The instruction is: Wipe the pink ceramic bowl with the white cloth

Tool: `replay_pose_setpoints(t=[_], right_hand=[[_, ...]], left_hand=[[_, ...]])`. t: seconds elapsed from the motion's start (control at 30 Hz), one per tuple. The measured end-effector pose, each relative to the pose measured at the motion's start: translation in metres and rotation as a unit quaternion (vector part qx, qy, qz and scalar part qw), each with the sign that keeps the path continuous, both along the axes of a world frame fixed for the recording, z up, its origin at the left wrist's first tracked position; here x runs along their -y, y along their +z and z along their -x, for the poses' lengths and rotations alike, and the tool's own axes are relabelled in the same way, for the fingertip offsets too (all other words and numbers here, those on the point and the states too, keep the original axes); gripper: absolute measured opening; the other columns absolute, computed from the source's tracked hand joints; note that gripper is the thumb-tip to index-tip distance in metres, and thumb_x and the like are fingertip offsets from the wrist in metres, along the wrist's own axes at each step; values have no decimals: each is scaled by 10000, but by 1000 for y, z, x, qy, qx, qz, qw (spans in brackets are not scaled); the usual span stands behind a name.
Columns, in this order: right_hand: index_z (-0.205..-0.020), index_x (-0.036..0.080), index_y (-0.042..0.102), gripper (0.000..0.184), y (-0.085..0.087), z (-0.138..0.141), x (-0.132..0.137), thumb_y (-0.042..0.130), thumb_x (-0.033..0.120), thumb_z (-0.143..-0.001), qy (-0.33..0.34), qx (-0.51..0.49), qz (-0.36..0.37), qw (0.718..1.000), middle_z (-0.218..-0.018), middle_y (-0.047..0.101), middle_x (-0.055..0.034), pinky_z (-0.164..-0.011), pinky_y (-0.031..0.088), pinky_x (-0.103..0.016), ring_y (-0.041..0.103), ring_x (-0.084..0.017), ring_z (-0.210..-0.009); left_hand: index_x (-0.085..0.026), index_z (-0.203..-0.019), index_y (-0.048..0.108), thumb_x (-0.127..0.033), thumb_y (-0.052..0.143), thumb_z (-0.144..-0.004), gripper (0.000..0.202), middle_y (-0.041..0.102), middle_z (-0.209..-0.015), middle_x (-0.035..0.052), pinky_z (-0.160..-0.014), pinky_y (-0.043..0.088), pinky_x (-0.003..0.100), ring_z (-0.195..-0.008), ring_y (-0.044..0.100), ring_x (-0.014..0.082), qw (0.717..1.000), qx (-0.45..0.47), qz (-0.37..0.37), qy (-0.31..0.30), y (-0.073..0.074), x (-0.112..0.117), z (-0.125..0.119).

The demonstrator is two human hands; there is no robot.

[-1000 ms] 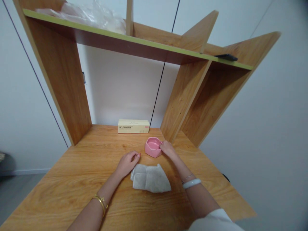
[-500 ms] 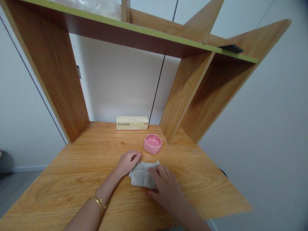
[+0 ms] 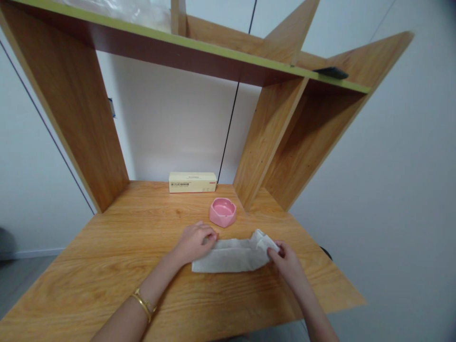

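A thin white wipe (image 3: 231, 259), creased from folding, lies stretched sideways on the wooden desk. My left hand (image 3: 197, 241), fingers curled, grips its left end. At the other end, my right hand (image 3: 283, 259) pinches a corner between thumb and fingers, where the layers still overlap. Just behind the wipe sits a pink angular ashtray (image 3: 223, 213), which neither hand touches. A gold bracelet (image 3: 143, 304) circles my left wrist.
A long cream box (image 3: 192, 183) stands at the back of the desk (image 3: 149, 228) against the wall. Wooden shelving (image 3: 178, 54) frames the sides and top. A dark flat object (image 3: 332, 72) rests on the upper right shelf, and clear plastic (image 3: 138, 12) at upper left.
My right hand has moved to the right, drawing one end of the wipe with it. The wipe has opened from a compact folded piece into a long strip. My left hand stays near its left end.
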State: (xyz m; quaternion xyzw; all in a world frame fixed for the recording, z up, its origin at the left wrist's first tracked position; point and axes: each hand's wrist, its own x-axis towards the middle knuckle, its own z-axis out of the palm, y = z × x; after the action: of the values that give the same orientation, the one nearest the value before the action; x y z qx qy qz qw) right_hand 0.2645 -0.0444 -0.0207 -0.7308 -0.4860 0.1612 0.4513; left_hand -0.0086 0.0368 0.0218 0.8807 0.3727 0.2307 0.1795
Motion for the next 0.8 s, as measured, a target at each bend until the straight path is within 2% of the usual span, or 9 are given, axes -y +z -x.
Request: replay_pose_setpoints(t=[0.1,0.23,0.33,0.43,0.53,0.63,0.73,0.8], right_hand=[[-805,189,568,274,-6,-9,4,516,418,-664,-27,-54,24,998,-619,627,-17,-571,472,-302,605,-203,-593],[-973,159,572,454,-11,-8,5,599,492,-665,-63,-64,29,996,-693,658,-43,-608,506,-322,639,-226,-660],[-1018,178,572,454,-15,-6,4,629,438,-650,-44,-20,-9,999,-875,672,-67,-695,517,-326,642,-236,-814],[-1045,196,566,425,-16,-9,2,591,358,-653,-10,-1,-28,1000,-925,655,-59,-729,507,-339,621,-231,-859],[-1091,182,538,472,-7,-14,0,565,333,-645,-12,-7,-52,999,-903,626,-59,-701,494,-333,601,-216,-805],[-1172,156,478,563,12,-6,-5,557,338,-645,-16,-7,-86,996,-794,571,-25,-626,476,-311,559,-185,-673],[-1223,151,431,581,31,22,-12,536,313,-675,19,1,-103,995,-676,488,23,-569,452,-286,502,-160,-580],[-1229,165,423,557,39,49,-16,517,272,-690,56,19,-92,994,-696,496,17,-589,455,-285,508,-160,-599]], left_hand=[[-222,-958,651,-216,431,-843,248,674,-927,43,-755,399,293,-881,559,196,997,-20,-19,-76,1,12,-18],[-228,-1032,615,-192,433,-861,252,648,-1020,37,-805,381,311,-938,536,194,983,-84,-57,-154,-10,28,-43],[-240,-1108,572,-175,435,-861,290,612,-1139,34,-839,363,337,-1009,507,202,980,-100,-62,-159,-20,36,-55],[-250,-1166,530,-173,431,-859,332,579,-1203,32,-853,354,354,-1044,486,207,982,-100,-58,-147,-24,39,-58],[-237,-1153,533,-192,419,-866,312,591,-1170,42,-869,346,358,-1039,486,207,985,-97,-57,-134,-24,41,-58],[-231,-1134,543,-194,437,-849,307,602,-1146,49,-861,348,372,-1027,485,219,984,-111,-49,-129,-25,44,-58],[-225,-1177,517,-192,438,-835,352,588,-1173,61,-846,359,400,-1019,484,238,983,-123,-43,-126,-27,50,-61],[-223,-1185,513,-201,434,-831,363,585,-1175,68,-857,362,419,-1028,483,251,984,-125,-36,-125,-26,50,-61]])
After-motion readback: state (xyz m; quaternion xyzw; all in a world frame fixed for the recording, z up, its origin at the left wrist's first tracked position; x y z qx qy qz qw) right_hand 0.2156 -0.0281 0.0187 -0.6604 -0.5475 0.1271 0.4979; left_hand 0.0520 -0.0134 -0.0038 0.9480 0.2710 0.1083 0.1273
